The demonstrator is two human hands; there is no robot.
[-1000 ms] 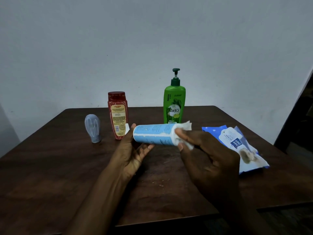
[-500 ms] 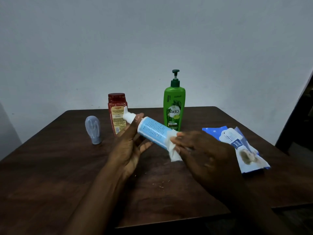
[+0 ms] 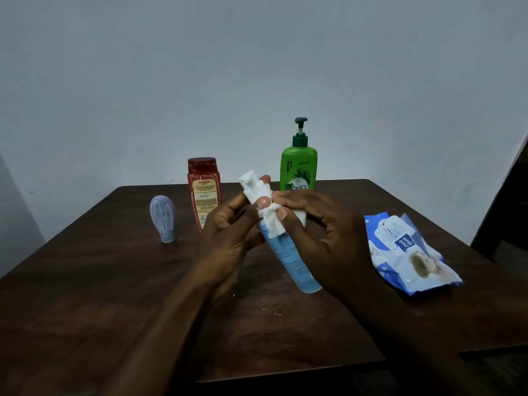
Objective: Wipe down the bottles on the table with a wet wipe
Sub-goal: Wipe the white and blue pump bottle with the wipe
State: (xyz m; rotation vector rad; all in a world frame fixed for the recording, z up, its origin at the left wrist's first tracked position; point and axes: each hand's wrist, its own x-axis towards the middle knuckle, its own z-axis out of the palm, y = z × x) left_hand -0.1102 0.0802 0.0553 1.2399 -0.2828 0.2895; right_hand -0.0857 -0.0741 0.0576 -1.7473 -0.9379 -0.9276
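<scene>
I hold a light blue spray bottle (image 3: 290, 260) with a white cap above the middle of the table, tilted with its cap up and away from me. My left hand (image 3: 228, 238) grips it near the neck. My right hand (image 3: 323, 235) presses a white wet wipe (image 3: 271, 224) against the bottle's upper part, just under the cap. Behind stand a red bottle (image 3: 203, 190) and a green pump bottle (image 3: 299, 164), both upright. A small grey-blue bottle (image 3: 163, 218) stands on its cap at the left.
A blue wet wipe pack (image 3: 405, 252) lies on the dark wooden table (image 3: 85, 295) to the right of my hands. A plain wall rises behind the table. The table's front edge runs below my forearms.
The spray bottle has swung from lying level to cap-up and tilted. My right hand with the wipe has slid from the bottle's base end up to the part under the cap.
</scene>
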